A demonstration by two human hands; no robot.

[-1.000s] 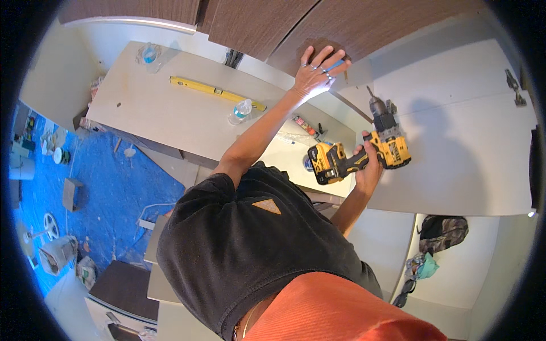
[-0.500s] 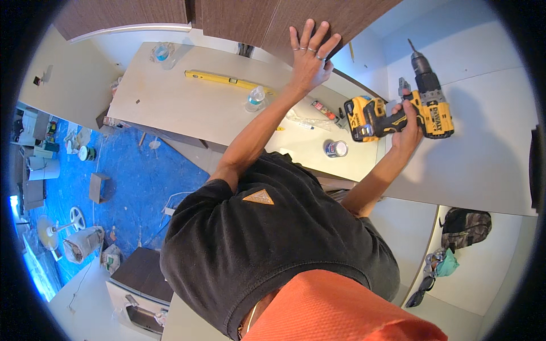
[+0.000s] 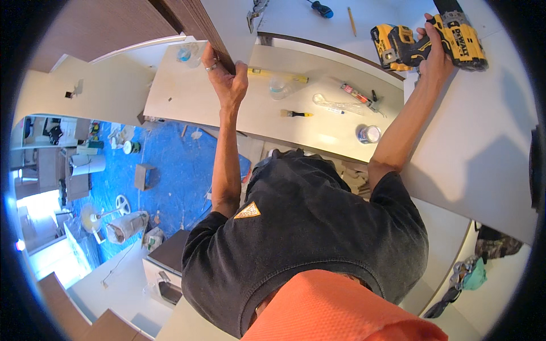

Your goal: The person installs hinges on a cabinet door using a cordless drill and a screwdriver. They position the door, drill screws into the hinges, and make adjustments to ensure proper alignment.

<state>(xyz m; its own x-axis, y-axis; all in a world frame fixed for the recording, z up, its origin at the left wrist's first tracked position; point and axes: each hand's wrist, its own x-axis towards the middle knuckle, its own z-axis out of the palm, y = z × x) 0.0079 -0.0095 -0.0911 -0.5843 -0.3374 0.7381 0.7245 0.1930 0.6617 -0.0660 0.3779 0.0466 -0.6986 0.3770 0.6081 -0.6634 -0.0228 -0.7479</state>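
My left hand (image 3: 226, 79) is closed around the lower edge of a brown wood-grain cabinet door (image 3: 206, 25), thumb on one side and fingers on the other. The door stands swung open, and a metal hinge (image 3: 255, 16) shows beside it. My right hand (image 3: 435, 61) grips a yellow and black cordless drill (image 3: 463, 44) by its handle, raised at the upper right near a white panel. The drill's front end points up and runs out toward the dark rim. Inside the opened cabinet lie a blue-handled screwdriver (image 3: 322, 9) and a pencil (image 3: 352, 21).
On the pale counter (image 3: 193, 96) below are a yellow spirit level (image 3: 278, 75), a clear plastic bottle (image 3: 278, 89), a caulking gun (image 3: 359, 96), a paintbrush (image 3: 297, 113) and a small can (image 3: 368, 134). Blue sheeting (image 3: 176, 165) covers the floor at left, with a fan (image 3: 94, 217) on it.
The cabinet door has swung open to the left; my left hand went from lying flat on its face to gripping its edge. My right hand has lifted the drill up and right.
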